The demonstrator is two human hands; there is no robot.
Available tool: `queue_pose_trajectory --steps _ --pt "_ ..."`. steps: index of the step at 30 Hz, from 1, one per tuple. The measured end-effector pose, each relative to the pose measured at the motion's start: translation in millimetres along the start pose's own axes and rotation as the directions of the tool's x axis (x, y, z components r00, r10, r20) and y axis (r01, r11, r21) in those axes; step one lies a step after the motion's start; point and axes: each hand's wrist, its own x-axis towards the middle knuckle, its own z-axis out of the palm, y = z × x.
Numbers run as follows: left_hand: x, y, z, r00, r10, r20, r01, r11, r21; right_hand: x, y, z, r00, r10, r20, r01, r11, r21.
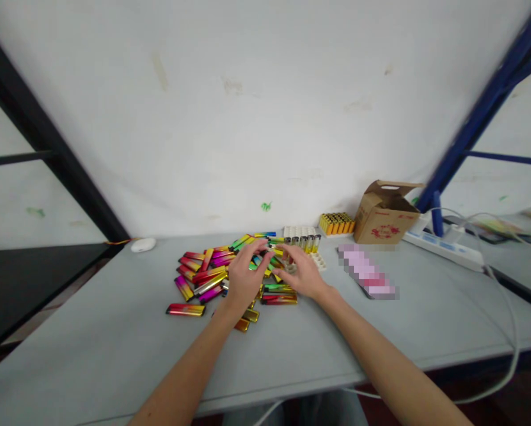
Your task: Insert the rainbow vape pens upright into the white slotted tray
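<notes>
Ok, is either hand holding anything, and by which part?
Can't tell: the left hand and right hand curl close together over shiny multicoloured lighter-shaped cases, but the picture is too blurred there to show any hold or its place.

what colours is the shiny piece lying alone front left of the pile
Shiny piece: red fading to gold, black-tipped; head view.

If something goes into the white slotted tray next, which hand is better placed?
Probably the right hand: it is right beside the white slotted tray. The left hand is farther off, over the pile of shiny multicoloured lighter-shaped pieces.
</notes>
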Motion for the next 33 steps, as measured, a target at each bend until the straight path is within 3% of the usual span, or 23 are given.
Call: queue_pose_trajectory --steps 4,8,13,18,22,29,33 --pt "-2.9 11.8 0.6 0.996 0.040 -0.078 -0.042 0.999 -0.026 0.8 -6.6 4.9 0.998 -0.049 0.051 0.046 0.997 0.059" --pt "-3.9 5.4 1.5 1.000 -0.009 0.027 0.010 0.999 -0.038 -0.8 -12.0 8.2 0.996 -0.011 0.091 -0.004 0.987 0.161" --pt "-5.3 -8.5 2.8 0.995 -0.034 0.089 0.036 0.999 -0.025 -0.2 -17.3 8.1 0.982 0.179 0.060 -0.188 0.929 0.319" --pt "-7.0 -11.8 3.1 0.984 -0.037 0.175 0.028 0.998 0.053 7.8 -14.9 6.0 0.923 0.369 0.114 -0.354 0.690 0.632" --pt "-7.6 -10.9 4.6 0.969 -0.024 0.247 0.004 0.997 0.079 15.0 -8.6 3.6 0.868 0.476 0.143 -0.385 0.462 0.799" --pt "-1.6 -28.8 -0.5 0.934 -0.020 0.358 -0.052 0.980 0.192 17.9 -7.4 -8.0 0.831 0.508 0.226 -0.363 0.190 0.912" --pt "-0.1 -36.3 -5.9 0.881 -0.035 0.472 -0.076 0.974 0.213 18.5 -5.2 -14.7 0.830 0.475 0.294 -0.383 0.101 0.918"
